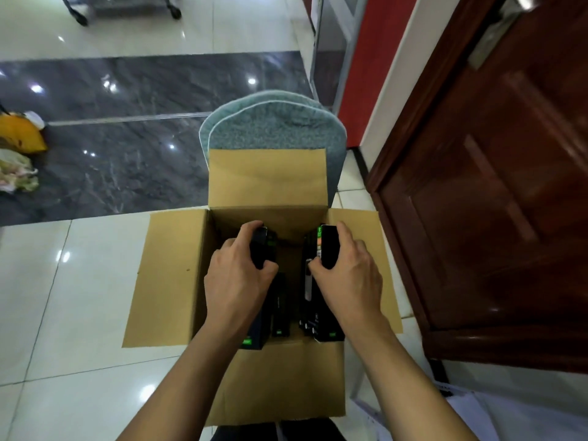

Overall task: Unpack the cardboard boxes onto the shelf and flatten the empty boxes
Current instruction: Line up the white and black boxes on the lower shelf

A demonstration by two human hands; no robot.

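An open brown cardboard box (171,275) stands on the tiled floor below me, all its flaps spread outward. Inside stand several slim black product cartons with green labels. My left hand (237,278) grips one black carton (262,246) on the left side of the box. On the right side, my right hand (348,275) grips another black carton (329,246) by its top end. More black cartons (281,313) remain upright between and under my hands. No shelf is in view.
A grey-green floor mat (276,125) lies behind the box. A dark wooden door (496,186) stands close on the right. Yellow and pale bags (19,148) lie at the far left. White paper (515,418) is at the bottom right, cart wheels (127,7) at the top.
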